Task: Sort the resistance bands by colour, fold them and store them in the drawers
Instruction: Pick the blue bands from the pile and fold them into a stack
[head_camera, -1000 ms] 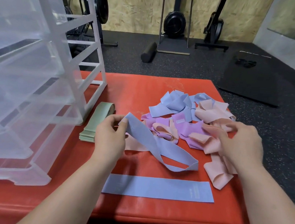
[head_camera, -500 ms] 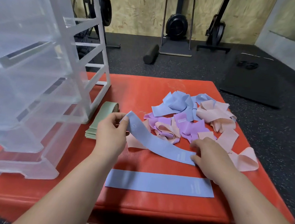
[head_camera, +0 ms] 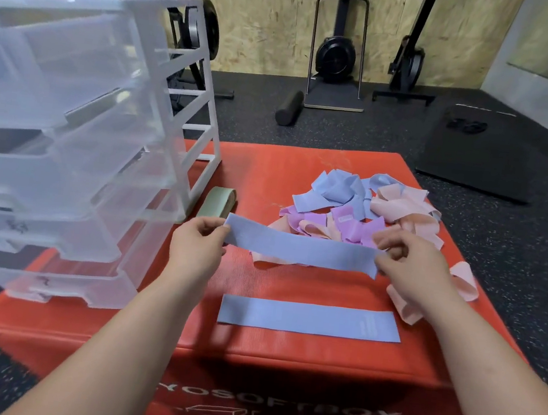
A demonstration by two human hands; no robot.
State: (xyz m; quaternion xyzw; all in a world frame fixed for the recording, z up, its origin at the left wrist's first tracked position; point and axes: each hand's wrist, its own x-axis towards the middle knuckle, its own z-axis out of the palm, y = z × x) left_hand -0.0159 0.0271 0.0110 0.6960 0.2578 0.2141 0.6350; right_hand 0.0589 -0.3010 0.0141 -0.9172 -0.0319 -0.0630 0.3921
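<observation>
Two hands hold a blue resistance band (head_camera: 302,250) stretched flat at the centre of the frame, just above a red soft box (head_camera: 281,363). The left hand (head_camera: 197,246) pinches the band's left end between thumb and curled fingers. The right hand (head_camera: 410,269) has thumb and fingers clamped on the other end.

A second blue band (head_camera: 309,318) lies flat and straight on the box below it, towards the near edge, with a pale printed label near its right end.

Above the held band, right of centre, unsorted bands lie in a loose heap: blue ones (head_camera: 333,190) at the far side, purple ones (head_camera: 349,227) in the middle and pink ones (head_camera: 400,209) to the right. More pink bands (head_camera: 463,282) trail down the right side of the box beside the right wrist.

A small stack of folded green bands (head_camera: 218,202) sits just above the left hand, next to the foot of a clear plastic drawer unit (head_camera: 66,147). The unit fills the left of the frame and stands on the box, its drawers pulled out in steps.

In the upper part of the frame, a black foam roller (head_camera: 289,107) and a dark mat (head_camera: 479,156) lie on the speckled gym floor. Exercise machines stand against a chipboard wall.
</observation>
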